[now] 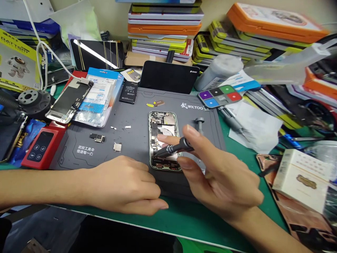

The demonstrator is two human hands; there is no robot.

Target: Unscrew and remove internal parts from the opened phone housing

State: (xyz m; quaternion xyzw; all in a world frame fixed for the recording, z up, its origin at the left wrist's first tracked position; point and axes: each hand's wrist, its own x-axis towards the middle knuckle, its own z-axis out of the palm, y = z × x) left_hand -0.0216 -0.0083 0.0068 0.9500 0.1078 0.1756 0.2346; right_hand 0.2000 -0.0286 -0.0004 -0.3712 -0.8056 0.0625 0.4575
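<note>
An opened phone (163,131) lies on the dark grey mat (131,116), its inner parts showing. My right hand (223,175) holds a dark screwdriver (172,149) between thumb and fingers, its tip at the phone's lower left part. My left hand (126,186) rests with curled fingers at the mat's front edge, just left of the phone's lower end; whatever its fingers may hold is hidden. Left of the phone lie a small camera part (98,137), a small metal plate (117,147) and tiny pieces. A yellow-tipped part (156,103) lies above the phone.
A phone battery (129,92), a detached screen (70,100) and a red device (43,146) are at the left. Stacked boxes (164,28) stand behind a black display (169,76). Another screwdriver (233,121), a coloured palette (219,96) and a white box (301,181) are right.
</note>
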